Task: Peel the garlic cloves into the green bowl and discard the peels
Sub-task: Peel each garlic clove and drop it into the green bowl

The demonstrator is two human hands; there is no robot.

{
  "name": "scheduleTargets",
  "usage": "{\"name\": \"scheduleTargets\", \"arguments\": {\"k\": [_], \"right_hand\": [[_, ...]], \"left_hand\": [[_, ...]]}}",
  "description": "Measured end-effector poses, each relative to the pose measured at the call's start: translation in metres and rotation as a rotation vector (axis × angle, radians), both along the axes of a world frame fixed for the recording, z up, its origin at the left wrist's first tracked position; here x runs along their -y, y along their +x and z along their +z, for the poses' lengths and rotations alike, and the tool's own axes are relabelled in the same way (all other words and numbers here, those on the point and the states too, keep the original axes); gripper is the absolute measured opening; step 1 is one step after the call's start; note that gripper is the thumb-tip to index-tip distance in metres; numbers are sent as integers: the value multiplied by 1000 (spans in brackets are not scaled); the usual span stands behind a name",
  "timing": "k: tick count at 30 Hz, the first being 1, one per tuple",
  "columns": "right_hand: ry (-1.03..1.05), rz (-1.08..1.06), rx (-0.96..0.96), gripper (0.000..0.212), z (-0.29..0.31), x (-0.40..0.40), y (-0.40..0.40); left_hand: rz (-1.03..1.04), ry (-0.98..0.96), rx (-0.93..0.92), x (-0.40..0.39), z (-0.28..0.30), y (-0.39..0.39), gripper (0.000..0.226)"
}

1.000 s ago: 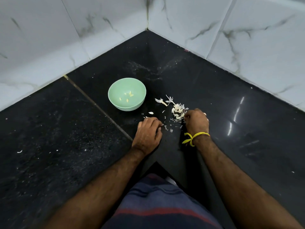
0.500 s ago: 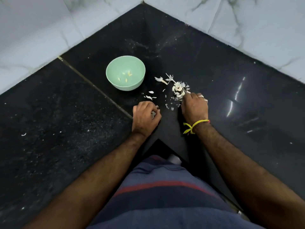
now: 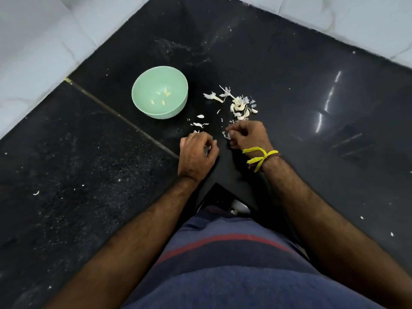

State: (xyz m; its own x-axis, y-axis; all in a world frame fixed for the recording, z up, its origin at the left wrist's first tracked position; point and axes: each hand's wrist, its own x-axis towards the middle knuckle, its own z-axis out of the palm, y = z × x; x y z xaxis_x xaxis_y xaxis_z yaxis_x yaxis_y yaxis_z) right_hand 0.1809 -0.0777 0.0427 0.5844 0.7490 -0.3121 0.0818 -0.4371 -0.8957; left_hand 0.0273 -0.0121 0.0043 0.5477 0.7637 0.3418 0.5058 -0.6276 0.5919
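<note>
A green bowl (image 3: pixel 176 108) stands on the black counter with several peeled garlic cloves (image 3: pixel 163 98) inside. To its right lies a pile of white garlic peels and cloves (image 3: pixel 240 105). A few loose peel flakes (image 3: pixel 199 124) lie between bowl and hands. My left hand (image 3: pixel 197 155) rests on the counter below the flakes, fingers curled round small pale peel scraps. My right hand (image 3: pixel 248 136), with a yellow thread on the wrist, sits just below the pile and pinches a white peel piece (image 3: pixel 226 135) at its fingertips.
The black stone counter (image 3: pixel 289 90) forms an inner corner, bounded by white marble-tiled walls (image 3: pixel 44 41) at the back left and back right. Its front edge notches in towards my body (image 3: pixel 223 253). Tiny white specks are scattered on the left slab.
My right hand drew back from the peel pile towards my left hand, bringing a peel piece. My left hand stayed curled in about the same place. The view shifted slightly.
</note>
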Motion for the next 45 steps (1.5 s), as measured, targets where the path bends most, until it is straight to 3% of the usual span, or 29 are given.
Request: {"name": "scheduleTargets", "arguments": {"k": [8, 13, 21, 27, 30, 37, 45], "right_hand": [[-18, 106, 139, 16, 3, 0, 14], [3, 79, 136, 24, 9, -3, 11], [-39, 71, 293, 16, 19, 2, 3], [-40, 37, 286, 24, 22, 12, 4], [-51, 64, 330, 16, 22, 12, 4], [-134, 149, 291, 19, 15, 8, 0], [-88, 32, 168, 17, 11, 3, -9]], "left_hand": [[21, 5, -8, -1, -4, 0, 14], [29, 8, -13, 0, -3, 0, 15], [27, 3, -3, 1, -1, -2, 16], [105, -47, 85, 5, 0, -5, 15], [134, -76, 92, 7, -1, -7, 15], [63, -105, 39, 3, -6, -10, 14], [-60, 49, 51, 4, -7, -8, 24]]}}
